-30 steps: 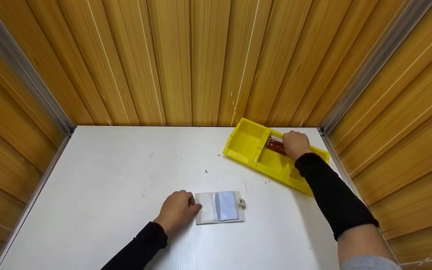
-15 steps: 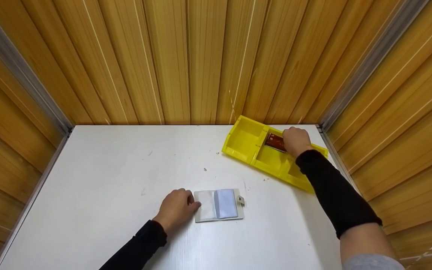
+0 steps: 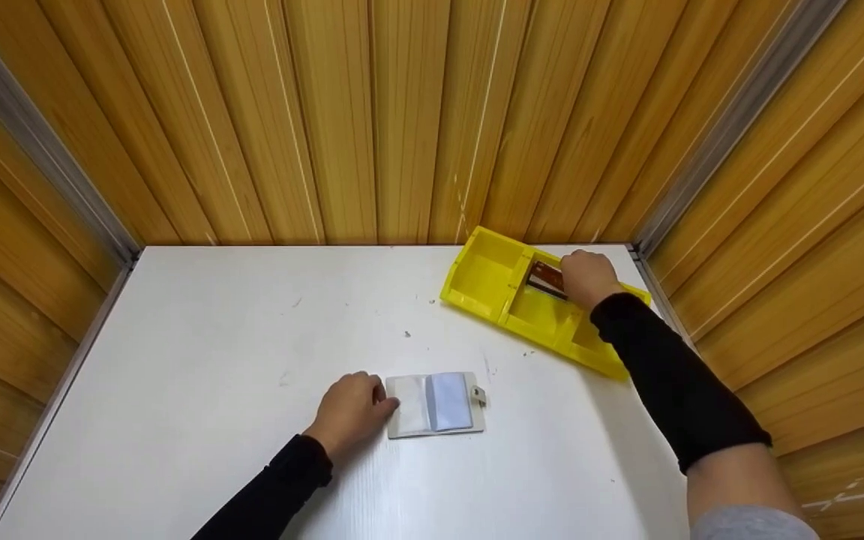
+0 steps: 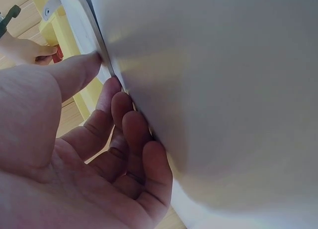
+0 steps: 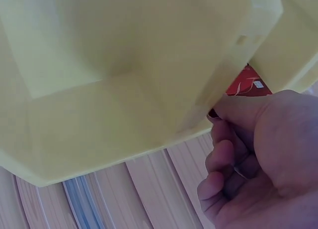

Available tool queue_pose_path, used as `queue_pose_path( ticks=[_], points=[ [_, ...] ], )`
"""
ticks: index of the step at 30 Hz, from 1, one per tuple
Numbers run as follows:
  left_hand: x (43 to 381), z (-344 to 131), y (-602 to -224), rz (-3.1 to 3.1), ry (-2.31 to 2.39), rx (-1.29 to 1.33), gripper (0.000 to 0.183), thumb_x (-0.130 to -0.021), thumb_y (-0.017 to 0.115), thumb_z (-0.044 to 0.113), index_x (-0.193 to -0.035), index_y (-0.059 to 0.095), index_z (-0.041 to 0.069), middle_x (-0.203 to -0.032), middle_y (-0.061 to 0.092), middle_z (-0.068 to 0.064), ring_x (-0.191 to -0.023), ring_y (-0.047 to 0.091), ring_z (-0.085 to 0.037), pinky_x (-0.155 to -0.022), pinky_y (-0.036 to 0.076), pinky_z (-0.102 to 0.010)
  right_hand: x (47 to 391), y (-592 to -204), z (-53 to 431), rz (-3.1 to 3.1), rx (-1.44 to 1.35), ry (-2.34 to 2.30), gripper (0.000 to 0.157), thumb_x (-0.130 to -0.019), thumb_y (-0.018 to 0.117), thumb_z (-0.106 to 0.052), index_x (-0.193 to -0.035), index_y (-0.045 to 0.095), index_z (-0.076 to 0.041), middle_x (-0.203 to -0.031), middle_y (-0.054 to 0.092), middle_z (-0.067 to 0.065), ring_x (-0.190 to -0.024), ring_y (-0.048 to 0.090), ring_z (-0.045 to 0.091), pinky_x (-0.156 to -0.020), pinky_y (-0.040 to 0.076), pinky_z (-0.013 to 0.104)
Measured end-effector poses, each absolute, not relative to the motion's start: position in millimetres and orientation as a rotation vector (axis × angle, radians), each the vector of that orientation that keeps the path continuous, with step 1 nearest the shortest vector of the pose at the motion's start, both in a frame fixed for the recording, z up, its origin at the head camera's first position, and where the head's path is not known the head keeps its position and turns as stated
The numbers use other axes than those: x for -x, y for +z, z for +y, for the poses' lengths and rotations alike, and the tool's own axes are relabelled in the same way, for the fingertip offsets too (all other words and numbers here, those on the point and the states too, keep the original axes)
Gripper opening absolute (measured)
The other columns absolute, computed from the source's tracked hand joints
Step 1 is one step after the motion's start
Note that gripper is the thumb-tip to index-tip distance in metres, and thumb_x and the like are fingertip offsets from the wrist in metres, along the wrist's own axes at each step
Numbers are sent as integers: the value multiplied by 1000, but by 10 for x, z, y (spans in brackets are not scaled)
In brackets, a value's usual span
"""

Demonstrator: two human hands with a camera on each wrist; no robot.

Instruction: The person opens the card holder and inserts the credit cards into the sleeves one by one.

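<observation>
Beneath the red card (image 3: 551, 276) in the middle compartment of the tray (image 3: 483, 271), right of centre, a wider pale band (image 3: 543, 285) is now bared than half a second ago; the card is apparently being parted from what lies below. It is pinched by the right hand (image 3: 589, 279), by which its far end is hidden; the number of cards cannot be told. At lower centre, the open wallet (image 3: 450, 402) is held at its edge by the left hand (image 3: 347, 412).

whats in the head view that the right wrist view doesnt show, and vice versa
Only the head view shows the left hand pinching the edge of the open card holder, and the black sleeves.

Only the right wrist view shows the palm side of the right hand, with its curled fingertips.

Both show the yellow tray, part of the red card in the right hand, and the panelled wall.
</observation>
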State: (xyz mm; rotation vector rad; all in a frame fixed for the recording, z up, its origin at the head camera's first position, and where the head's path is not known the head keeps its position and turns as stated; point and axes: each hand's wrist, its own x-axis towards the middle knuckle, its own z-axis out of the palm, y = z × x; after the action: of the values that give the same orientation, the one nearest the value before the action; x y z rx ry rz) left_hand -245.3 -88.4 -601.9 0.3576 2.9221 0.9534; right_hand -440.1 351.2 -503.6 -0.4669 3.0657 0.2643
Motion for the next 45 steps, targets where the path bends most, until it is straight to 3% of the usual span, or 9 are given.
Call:
queue_pose_path(
  ticks=[14, 20, 27, 35, 45],
  points=[
    [2543, -794, -6054, 2900, 965, -343, 29, -96, 84, 27, -78, 66, 15, -76, 59, 2, -73, 52, -15, -70, 44, -33, 4327, -4822, 3562, 2998, 363, 174, 15, -102, 71, -8, -107, 75, 6, -97, 75, 24, -83, 72, 34, -81, 63, 53],
    [2627, -792, -6060, 2906, 952, -337, 30, -97, 84, 28, -77, 66, 15, -76, 60, 2, -73, 53, -15, -70, 45, -34, 4300, -4732, 3493, 2982, 300, 25, 21, -107, 69, -19, -102, 74, 1, -93, 72, 18, -78, 61, 29, -78, 55, 43],
    [2784, -817, -6077, 2915, 959, -336, 29, -96, 83, 27, -76, 66, 16, -74, 61, 3, -73, 54, -15, -70, 46, -34, 4273, -4625, 3324, 3016, 355, -66, 27, -111, 64, -22, -98, 76, -1, -88, 71, 14, -74, 60, 26, -71, 50, 38],
    [2900, -844, -6096, 2897, 937, -304, 30, -97, 82, 29, -76, 67, 15, -74, 62, 3, -73, 55, -15, -70, 47, -34, 4189, -4652, 3054, 3039, 457, -106, 23, -109, 69, -19, -113, 81, 0, -98, 76, 14, -83, 61, 27, -82, 55, 42],
    [2968, -868, -6068, 2919, 926, -297, 30, -97, 83, 29, -76, 67, 14, -75, 62, 1, -73, 55, -16, -70, 47, -35, 4069, -4625, 2744, 3040, 615, -168, 20, -109, 68, -13, -117, 79, 2, -104, 78, 16, -89, 67, 28, -91, 61, 46]
  ],
)
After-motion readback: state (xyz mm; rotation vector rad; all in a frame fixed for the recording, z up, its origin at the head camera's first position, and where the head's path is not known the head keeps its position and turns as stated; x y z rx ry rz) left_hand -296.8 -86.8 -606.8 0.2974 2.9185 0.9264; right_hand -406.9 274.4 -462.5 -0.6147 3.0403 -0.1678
